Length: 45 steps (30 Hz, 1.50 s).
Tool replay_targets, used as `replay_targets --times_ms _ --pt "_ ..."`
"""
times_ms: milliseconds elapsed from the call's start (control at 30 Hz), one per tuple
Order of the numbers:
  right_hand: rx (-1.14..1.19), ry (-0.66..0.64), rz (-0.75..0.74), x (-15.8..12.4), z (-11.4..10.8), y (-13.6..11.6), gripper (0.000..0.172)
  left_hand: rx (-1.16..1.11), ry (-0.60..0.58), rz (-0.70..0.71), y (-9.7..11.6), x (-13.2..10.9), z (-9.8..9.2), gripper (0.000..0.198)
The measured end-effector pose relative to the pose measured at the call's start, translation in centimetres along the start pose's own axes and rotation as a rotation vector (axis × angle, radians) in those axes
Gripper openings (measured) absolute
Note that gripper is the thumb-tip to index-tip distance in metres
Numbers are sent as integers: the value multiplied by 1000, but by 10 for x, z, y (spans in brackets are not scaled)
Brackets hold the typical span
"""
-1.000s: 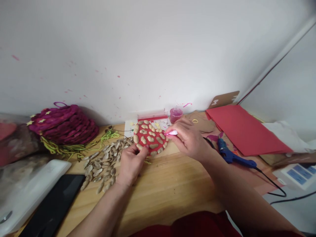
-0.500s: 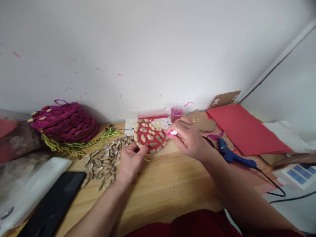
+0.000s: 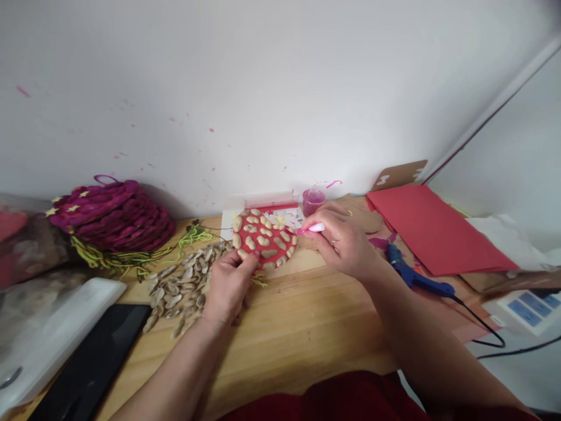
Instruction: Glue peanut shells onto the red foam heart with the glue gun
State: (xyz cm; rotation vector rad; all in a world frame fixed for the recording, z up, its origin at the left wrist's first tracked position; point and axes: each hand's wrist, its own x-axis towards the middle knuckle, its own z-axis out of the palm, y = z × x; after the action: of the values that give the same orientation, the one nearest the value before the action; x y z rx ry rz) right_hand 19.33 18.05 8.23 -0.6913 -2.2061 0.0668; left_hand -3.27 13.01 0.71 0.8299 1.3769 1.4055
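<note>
My left hand [image 3: 230, 280] pinches the near left edge of a round red disc [image 3: 243, 231], thumb on top. Peanut shells [image 3: 263, 240] cover the disc's face, with red showing between them. The disc is held up, tilted toward me. At its right edge, my right hand [image 3: 344, 242] closes around a small paintbrush [image 3: 314, 227] with a white rounded end; its pink part points at the disc's rim, partly hidden by fingers. Just behind that hand stands a clear cup of pink paint [image 3: 312, 202]. Loose peanut shells [image 3: 175, 289] lie piled beside my left hand.
A purple woven piece [image 3: 118, 216] with yellow-green yarn sits at the back left. A black phone-like slab [image 3: 92, 362] and a white device [image 3: 61, 339] lie at left. To the right are a blue glue gun [image 3: 423, 283] with a cord and red sheets [image 3: 438, 231]. A white wall rises behind.
The disc and my left hand have shifted slightly left. My right hand has moved a little right, and more of the paintbrush's white end shows.
</note>
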Motion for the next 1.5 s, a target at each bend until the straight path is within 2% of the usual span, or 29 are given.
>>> replay_targets --times_ms 100,300,500,800,1133,1500 --pt "-1 47 18 0 -2 1 12 -50 -9 -27 -1 1 0 32" --pt "80 19 59 -2 0 3 12 -94 -13 -47 -2 1 0 34" --pt "71 60 76 -1 -3 2 11 -110 -10 -70 -2 2 0 36" --pt "46 106 85 1 -7 2 9 -170 -2 -110 4 0 3 36" --pt "144 153 150 -1 -8 5 8 -217 -11 -181 9 0 5 41" --pt "558 244 407 -3 -14 8 8 -334 -100 -272 13 -1 4 47"
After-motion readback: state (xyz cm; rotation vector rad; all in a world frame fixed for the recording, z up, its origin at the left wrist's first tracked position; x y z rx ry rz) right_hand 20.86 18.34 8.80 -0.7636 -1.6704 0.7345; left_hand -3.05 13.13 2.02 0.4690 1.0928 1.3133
